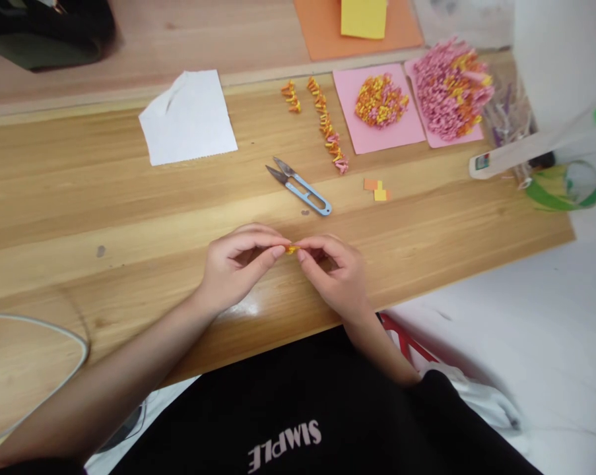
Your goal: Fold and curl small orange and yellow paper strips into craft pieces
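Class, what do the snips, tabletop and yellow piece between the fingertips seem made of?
Snips: probably metal; dull grey blades, blue handle, perhaps painted.
Tabletop: wood or laminate; grain shows, with a glossy sheen.
Yellow piece: perhaps paper, coloured like the flat slips; finish unclear.

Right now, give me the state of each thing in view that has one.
Left hand: fingers pinched on the small yellow piece
Right hand: fingers pinched on the same piece
Blue snips: lying open
White paper: creased near one corner
Longer row of small pieces: laid in line
Smaller pile: heaped on pink paper
Larger pile: heaped on another pink sheet
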The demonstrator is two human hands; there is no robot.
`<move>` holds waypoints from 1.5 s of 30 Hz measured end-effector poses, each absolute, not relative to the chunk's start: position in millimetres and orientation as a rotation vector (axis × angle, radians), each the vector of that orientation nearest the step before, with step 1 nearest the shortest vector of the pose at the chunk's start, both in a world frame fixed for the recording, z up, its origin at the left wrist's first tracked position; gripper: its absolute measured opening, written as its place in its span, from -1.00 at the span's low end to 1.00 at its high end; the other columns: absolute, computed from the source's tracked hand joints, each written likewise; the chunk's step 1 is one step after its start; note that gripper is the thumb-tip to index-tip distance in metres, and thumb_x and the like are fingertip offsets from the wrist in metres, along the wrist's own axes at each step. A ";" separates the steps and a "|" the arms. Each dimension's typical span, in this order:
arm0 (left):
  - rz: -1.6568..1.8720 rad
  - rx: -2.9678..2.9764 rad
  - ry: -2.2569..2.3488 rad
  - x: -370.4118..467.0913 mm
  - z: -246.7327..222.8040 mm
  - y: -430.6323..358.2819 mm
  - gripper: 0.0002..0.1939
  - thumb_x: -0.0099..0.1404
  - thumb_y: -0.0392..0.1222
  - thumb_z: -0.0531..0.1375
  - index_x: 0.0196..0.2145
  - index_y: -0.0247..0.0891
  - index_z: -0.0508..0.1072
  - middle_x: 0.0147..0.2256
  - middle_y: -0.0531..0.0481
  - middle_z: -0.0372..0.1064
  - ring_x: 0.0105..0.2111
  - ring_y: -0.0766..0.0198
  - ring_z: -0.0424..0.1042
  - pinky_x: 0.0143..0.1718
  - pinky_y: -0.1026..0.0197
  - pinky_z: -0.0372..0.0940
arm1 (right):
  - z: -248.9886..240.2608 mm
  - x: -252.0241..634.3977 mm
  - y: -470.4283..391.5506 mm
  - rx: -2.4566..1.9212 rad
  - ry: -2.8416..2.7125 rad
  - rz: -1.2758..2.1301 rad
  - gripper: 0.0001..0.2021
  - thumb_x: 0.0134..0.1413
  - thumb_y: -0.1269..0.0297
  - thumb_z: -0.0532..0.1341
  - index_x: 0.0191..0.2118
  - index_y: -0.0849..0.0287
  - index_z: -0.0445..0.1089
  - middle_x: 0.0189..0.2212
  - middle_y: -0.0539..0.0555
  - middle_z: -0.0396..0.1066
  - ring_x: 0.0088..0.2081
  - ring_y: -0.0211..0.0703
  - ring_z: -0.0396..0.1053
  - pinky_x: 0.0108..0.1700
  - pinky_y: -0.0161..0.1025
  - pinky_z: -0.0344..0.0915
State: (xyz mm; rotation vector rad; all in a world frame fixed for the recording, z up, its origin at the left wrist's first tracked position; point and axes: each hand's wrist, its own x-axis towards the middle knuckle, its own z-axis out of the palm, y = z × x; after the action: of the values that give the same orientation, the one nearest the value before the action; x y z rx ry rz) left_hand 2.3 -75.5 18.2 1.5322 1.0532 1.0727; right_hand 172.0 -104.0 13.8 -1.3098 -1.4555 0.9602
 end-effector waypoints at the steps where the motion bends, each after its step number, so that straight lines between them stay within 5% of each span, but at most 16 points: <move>1: 1.072 1.532 1.063 2.7 17.9 -75.6 -0.94 0.21 -0.28 0.29 -0.38 -0.21 0.60 -0.36 -0.01 0.54 -0.33 0.29 0.50 -0.25 0.22 0.43 | 14.1 172.0 -104.0 -1.311 -1.457 0.961 -0.91 0.10 0.42 0.22 -0.31 0.12 0.47 -0.43 0.00 0.48 -0.44 -0.28 0.39 -0.40 -0.30 0.37; 15: 1.117 1.456 0.983 2.6 19.2 -72.6 -0.88 0.11 -0.41 0.32 -0.44 -0.21 0.58 -0.41 0.03 0.51 -0.37 0.34 0.47 -0.29 0.27 0.42 | 15.5 172.1 -103.1 -1.252 -1.520 0.955 -0.90 0.10 0.43 0.23 -0.29 0.12 0.48 -0.44 -0.01 0.46 -0.45 -0.29 0.38 -0.42 -0.32 0.35; 30: 0.993 1.434 0.863 -6.0 17.1 -64.4 -0.86 0.03 -0.20 0.44 -0.52 -0.23 0.55 -0.37 -0.02 0.43 -0.39 0.32 0.44 -0.33 0.24 0.43 | 18.5 174.1 -103.0 -1.125 -1.639 0.985 -0.77 0.18 0.43 0.19 -0.10 0.03 0.47 -0.38 -0.02 0.46 -0.42 -0.28 0.36 -0.41 -0.30 0.35; 45: 1.008 1.362 0.789 -6.3 12.3 -62.4 -0.76 -0.04 -0.23 0.46 -0.37 -0.22 0.56 -0.41 0.00 0.44 -0.39 0.31 0.40 -0.35 0.25 0.37 | 16.2 174.1 -103.1 -1.187 -1.510 1.029 -0.92 0.15 0.36 0.22 -0.30 0.10 0.48 -0.41 0.01 0.47 -0.39 -0.25 0.40 -0.41 -0.29 0.34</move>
State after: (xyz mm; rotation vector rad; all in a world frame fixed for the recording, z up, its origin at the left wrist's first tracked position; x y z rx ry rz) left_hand -6.3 -62.4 12.3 1.3621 0.7892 1.0080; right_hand 174.1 -103.1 16.2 -1.1871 -1.5100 1.0290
